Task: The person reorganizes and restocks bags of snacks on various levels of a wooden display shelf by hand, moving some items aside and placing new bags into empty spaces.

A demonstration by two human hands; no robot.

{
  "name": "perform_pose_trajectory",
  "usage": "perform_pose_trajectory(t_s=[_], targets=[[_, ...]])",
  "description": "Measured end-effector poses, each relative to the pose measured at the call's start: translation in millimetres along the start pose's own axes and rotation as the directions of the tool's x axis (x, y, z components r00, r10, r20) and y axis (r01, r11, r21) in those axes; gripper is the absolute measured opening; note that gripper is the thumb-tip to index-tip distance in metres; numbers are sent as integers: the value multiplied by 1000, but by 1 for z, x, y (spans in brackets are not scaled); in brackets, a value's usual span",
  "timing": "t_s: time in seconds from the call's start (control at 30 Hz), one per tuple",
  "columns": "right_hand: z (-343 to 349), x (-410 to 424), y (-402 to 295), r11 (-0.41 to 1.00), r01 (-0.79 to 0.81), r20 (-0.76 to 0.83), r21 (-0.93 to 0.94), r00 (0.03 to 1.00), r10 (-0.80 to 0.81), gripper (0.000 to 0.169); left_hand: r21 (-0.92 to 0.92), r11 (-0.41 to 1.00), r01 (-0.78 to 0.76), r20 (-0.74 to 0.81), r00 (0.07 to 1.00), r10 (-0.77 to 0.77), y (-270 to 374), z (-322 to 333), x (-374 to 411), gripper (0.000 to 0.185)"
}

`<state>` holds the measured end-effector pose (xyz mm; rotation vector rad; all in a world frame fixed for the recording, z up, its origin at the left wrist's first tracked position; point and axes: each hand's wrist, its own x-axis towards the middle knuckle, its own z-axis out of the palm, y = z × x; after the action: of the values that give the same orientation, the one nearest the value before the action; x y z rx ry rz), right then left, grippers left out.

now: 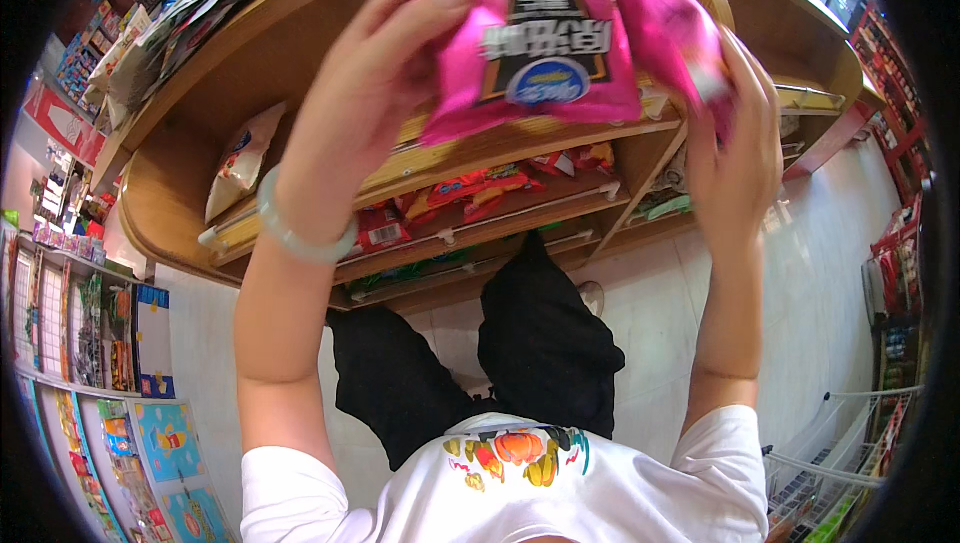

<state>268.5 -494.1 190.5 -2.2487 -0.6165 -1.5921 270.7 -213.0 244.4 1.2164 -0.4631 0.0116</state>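
Note:
A bright pink snack bag (536, 40) with upside-down printing hangs in front of the wooden shelf unit, near the top of the view. My left hand (382, 70), with a pale green bangle (304, 224) at the wrist, grips the bag's left side. Beside it, a second pink bag (667, 25) overlaps the first one's right edge. My right hand (739, 138) presses against that second bag's outer side, its thumb partly blurred. Both bags are off the shelf boards, and their upper ends run out of view.
On the upper shelf (169, 194) a whitish snack bag (244, 160) leans at the left. Red snack packets (472, 190) lie on the shelf below, behind a white rail (517, 213). A wire rack (825, 453) stands at lower right. Stocked display racks (82, 318) line the left.

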Motion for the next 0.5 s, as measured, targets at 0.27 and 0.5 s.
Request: perform_pose_trajectory(t_s=[0.27, 0.5], targets=[[4, -199, -17, 905, -63, 2, 421, 998, 68, 37, 149, 985, 86, -256, 966, -46, 10, -89, -175, 56], [54, -160, 5, 981, -44, 134, 188, 991, 19, 50, -404, 849, 341, -288, 833, -472, -89, -63, -255, 73]])
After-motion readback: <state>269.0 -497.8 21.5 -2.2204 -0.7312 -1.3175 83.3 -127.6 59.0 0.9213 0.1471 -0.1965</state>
